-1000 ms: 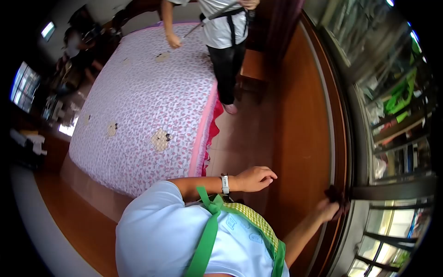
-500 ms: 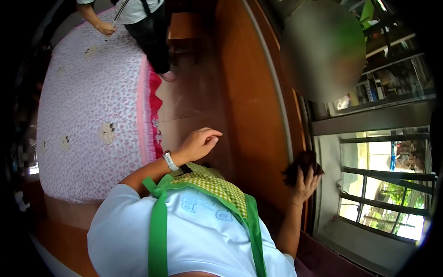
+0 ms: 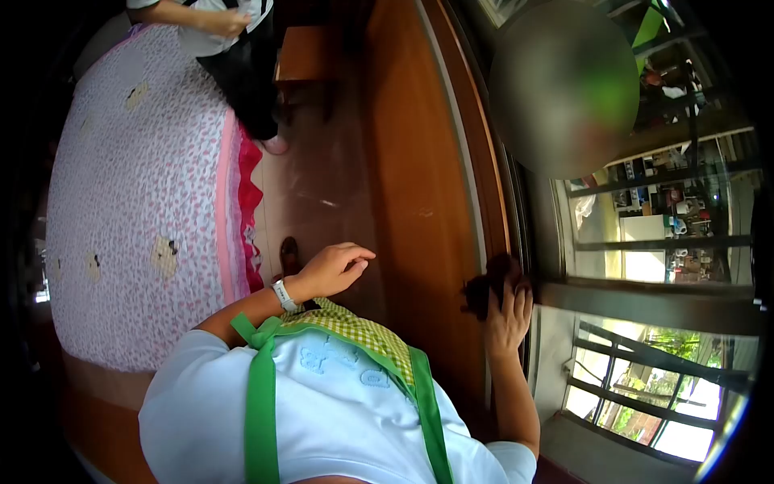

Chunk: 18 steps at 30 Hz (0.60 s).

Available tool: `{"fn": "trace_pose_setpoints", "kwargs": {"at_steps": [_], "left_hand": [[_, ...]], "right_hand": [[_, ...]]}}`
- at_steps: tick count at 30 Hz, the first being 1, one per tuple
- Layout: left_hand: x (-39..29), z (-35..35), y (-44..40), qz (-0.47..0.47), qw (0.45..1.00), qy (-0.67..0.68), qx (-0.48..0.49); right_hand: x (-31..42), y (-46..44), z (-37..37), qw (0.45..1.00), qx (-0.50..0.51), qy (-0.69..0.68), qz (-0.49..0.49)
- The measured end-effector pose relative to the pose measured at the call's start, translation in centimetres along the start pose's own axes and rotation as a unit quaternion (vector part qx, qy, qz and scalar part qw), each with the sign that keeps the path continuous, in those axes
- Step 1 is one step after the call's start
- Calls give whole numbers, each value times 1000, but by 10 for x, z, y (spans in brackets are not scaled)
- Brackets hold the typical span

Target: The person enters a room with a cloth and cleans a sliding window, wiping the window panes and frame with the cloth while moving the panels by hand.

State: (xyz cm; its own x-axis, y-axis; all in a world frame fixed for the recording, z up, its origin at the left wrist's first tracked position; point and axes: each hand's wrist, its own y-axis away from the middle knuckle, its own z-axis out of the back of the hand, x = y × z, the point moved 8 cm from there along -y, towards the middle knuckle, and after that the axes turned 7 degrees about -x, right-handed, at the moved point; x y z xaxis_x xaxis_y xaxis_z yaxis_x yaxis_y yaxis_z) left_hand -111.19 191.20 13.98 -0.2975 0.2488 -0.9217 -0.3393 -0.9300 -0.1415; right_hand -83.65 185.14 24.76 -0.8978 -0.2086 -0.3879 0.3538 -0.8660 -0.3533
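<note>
My left hand (image 3: pixel 330 270), with a white watch (image 3: pixel 284 295) on its wrist, hangs in front of my body with loosely bent fingers and nothing in it. The thumb is apart from the fingers. On the wooden window ledge (image 3: pixel 477 153) at the right, my right hand (image 3: pixel 508 315) presses a dark, crumpled cloth (image 3: pixel 481 294) under its fingers. The cloth lies at the ledge's edge, beside the metal window frame (image 3: pixel 637 302). Part of it is hidden by the fingers.
A bed with a patterned cover (image 3: pixel 145 194) is at the left. Another person (image 3: pixel 238 81) stands at its far side, near a wooden stool (image 3: pixel 309 55). A brown shoe (image 3: pixel 289 252) shows on the floor beyond my left hand. Barred windows (image 3: pixel 645 387) line the right.
The view has swung right, towards the window. My right hand and the cloth have shifted back and forth along the ledge. The other person's arm has moved, and their rod is no longer clearly visible.
</note>
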Motion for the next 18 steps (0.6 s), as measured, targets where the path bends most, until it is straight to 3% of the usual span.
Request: {"fn": "trace_pose_setpoints", "kwargs": {"at_steps": [1,6,12,18], "left_hand": [[7,8,-9,9,1000,1,16],[33,66,-61,-9,1000,-11,-17],[54,119,-94,7,998,23,-58],[107,194,-83,81,989,17,-120]], "right_hand": [[4,-2,-2,999,-10,2,31],[2,-65,-17,998,45,-37,13],[8,-196,-66,994,-8,-56,95],[29,-354,-116,988,32,-72,133]]}}
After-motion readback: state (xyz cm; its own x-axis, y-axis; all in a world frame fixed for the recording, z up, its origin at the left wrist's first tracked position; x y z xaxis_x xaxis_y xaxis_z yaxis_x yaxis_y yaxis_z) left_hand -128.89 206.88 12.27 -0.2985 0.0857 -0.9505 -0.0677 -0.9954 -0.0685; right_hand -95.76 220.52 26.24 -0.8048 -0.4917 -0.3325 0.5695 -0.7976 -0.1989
